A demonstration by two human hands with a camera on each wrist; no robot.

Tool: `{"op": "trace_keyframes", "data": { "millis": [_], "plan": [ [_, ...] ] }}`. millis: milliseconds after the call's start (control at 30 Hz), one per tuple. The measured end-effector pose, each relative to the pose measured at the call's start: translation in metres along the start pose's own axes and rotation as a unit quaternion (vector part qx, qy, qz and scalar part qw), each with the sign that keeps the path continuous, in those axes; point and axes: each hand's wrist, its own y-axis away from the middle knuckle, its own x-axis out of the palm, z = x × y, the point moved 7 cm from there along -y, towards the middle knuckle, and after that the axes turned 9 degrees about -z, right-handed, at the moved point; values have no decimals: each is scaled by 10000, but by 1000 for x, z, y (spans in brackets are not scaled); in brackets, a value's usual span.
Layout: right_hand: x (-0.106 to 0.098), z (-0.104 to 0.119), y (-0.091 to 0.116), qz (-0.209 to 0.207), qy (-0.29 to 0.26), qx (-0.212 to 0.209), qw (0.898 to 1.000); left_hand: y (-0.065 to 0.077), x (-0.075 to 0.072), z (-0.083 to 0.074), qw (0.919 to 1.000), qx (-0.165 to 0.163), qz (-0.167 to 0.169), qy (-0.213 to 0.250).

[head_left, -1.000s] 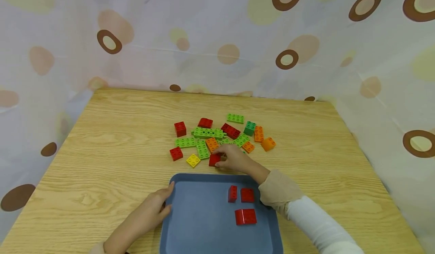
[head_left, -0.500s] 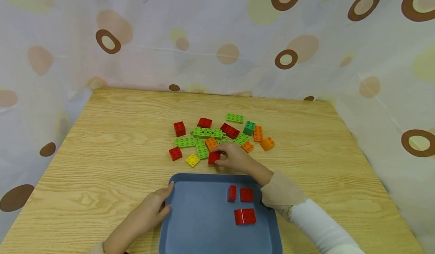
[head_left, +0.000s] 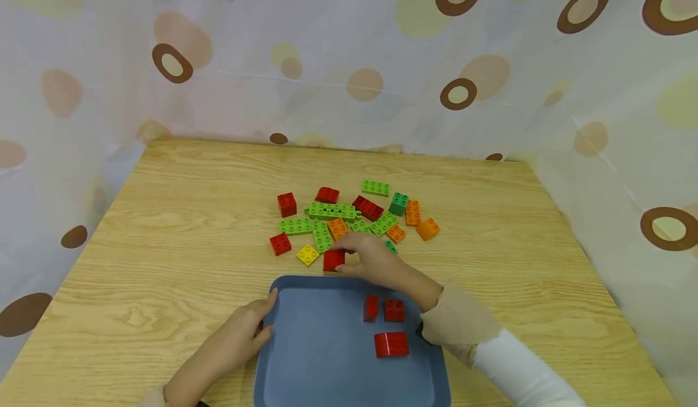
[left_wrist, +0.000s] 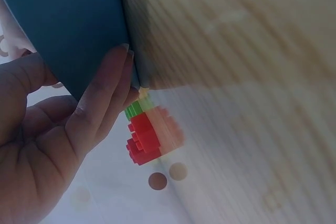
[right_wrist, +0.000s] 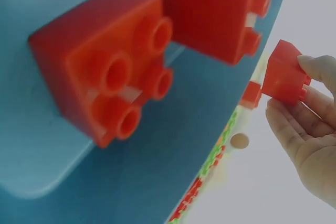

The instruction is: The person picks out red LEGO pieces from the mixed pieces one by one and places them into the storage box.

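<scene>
My right hand (head_left: 371, 260) pinches a red toy building brick (head_left: 334, 261) between thumb and fingers, just beyond the far rim of a blue-grey tray (head_left: 311, 340). In the right wrist view this brick (right_wrist: 283, 74) shows a sloped side, its studs turned toward the palm. My left hand (head_left: 240, 334) grips the tray's left side near the far corner. The left wrist view has its fingers (left_wrist: 102, 87) along the outer wall and the thumb on the other side. Inside the tray lie a narrow red brick (head_left: 371, 308), a square red brick (head_left: 394, 311) and a curved red brick (head_left: 391, 344).
Beyond the tray, loose bricks lie in a cluster: a yellow brick (head_left: 308, 255), a red brick (head_left: 280, 244), a long green piece (head_left: 332, 212), an orange slope (head_left: 428, 229) and several others. A patterned curtain (head_left: 349, 62) hangs behind the wooden table (head_left: 180, 213).
My right hand has moved slightly left and nearer the tray with the red brick, away from the cluster. A small dark green brick shows beside the hand. The left hand stays on the tray.
</scene>
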Motion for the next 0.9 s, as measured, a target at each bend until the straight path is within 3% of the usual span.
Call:
{"op": "trace_keyframes", "data": {
  "millis": [433, 900],
  "plan": [
    [17, 41, 6, 384, -43, -802, 9960, -1, 0, 0, 9999, -53, -53, -112],
    [50, 50, 13, 1075, 3, -731, 9915, -1, 1, 2, 9998, -197, 86, -14]
  ]
}}
